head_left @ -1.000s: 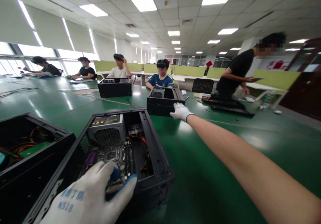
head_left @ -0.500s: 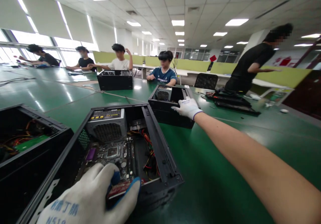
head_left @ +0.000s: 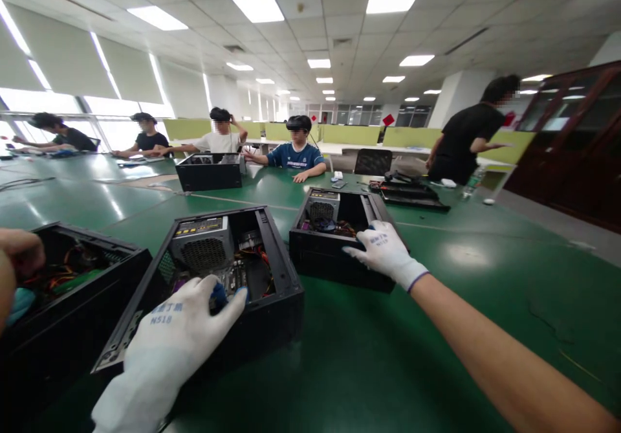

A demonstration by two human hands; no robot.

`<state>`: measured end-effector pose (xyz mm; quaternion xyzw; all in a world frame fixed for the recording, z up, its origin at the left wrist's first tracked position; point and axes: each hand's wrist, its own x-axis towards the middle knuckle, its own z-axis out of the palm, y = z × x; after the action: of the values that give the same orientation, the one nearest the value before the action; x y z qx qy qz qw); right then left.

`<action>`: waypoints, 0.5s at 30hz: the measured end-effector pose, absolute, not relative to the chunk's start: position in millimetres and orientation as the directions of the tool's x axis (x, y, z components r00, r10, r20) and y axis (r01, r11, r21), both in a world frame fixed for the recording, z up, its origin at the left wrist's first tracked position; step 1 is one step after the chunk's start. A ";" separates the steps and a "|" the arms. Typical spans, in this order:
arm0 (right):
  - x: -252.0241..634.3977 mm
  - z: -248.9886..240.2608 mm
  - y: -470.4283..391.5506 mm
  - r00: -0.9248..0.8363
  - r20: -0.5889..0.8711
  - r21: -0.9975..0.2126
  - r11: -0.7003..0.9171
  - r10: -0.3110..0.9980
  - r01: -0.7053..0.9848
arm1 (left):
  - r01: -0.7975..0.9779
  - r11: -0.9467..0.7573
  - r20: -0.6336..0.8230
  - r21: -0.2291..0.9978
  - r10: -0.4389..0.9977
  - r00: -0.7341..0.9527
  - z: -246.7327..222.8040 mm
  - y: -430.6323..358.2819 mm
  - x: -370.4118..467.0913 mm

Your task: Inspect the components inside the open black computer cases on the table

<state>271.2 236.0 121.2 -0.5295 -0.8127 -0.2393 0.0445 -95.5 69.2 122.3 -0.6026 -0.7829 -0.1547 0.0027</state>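
Observation:
In the head view, my left hand point(head_left: 179, 323), in a white glove with blue fingertips, grips the near wall of an open black computer case point(head_left: 272, 310). Its fingers reach inside, where they are partly hidden. That case holds a grey power supply point(head_left: 204, 245) and a motherboard point(head_left: 237, 276). My right hand point(head_left: 381, 252), also gloved, has hold of the near edge of a second open computer case point(head_left: 334, 258), thumb against the front wall and fingers over the rim. Inside the second case are another power supply point(head_left: 323, 206) and a tangle of wires.
A third open case point(head_left: 107, 284) stands at left, with another person's hand point(head_left: 22, 252) over it. Across the green table point(head_left: 466, 323) stands a further black case point(head_left: 208, 175); dark panels point(head_left: 412, 195) lie at the back right. Several people are around the table.
The case under my left hand has shifted away from me, and the right-hand case has come nearer. Another person's hand has appeared over the left case. The view has turned slightly right.

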 end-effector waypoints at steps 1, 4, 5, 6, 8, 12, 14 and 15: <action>275.0 119.9 222.1 -0.447 0.345 0.344 0.332 0.826 0.878 | 0.947 0.218 0.193 0.237 0.945 -0.265 123.6 68.5 -94.6; 286.5 117.5 181.6 -0.457 0.381 0.335 0.341 0.804 0.878 | 0.951 0.204 0.198 0.233 0.947 -0.252 128.4 66.2 -91.8; 290.7 117.0 168.5 -0.457 0.389 0.331 0.341 0.800 0.880 | 0.952 0.205 0.198 0.228 0.947 -0.252 129.9 65.5 -91.0; 295.4 116.8 155.6 -0.455 0.397 0.327 0.341 0.797 0.882 | 0.954 0.202 0.194 0.220 0.950 -0.246 131.2 64.9 -90.4; 305.6 116.6 130.3 -0.453 0.402 0.316 0.344 0.796 0.884 | 0.960 0.193 0.195 0.204 0.953 -0.233 132.5 64.1 -89.7; 326.4 117.6 80.5 -0.471 0.393 0.294 0.377 0.789 0.878 | 0.971 0.168 0.245 0.173 0.947 -0.207 131.2 64.3 -89.9; 334.8 118.6 55.7 -0.484 0.394 0.281 0.399 0.781 0.873 | 0.971 0.172 0.264 0.164 0.941 -0.212 130.1 64.8 -90.0; 338.1 119.0 43.6 -0.488 0.396 0.273 0.408 0.778 0.872 | 0.970 0.177 0.270 0.164 0.938 -0.217 129.9 64.8 -90.0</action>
<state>338.1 43.6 119.0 -0.4953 -0.8325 -0.2256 0.1039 -90.0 64.8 129.9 -0.6234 -0.7654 -0.1508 0.0535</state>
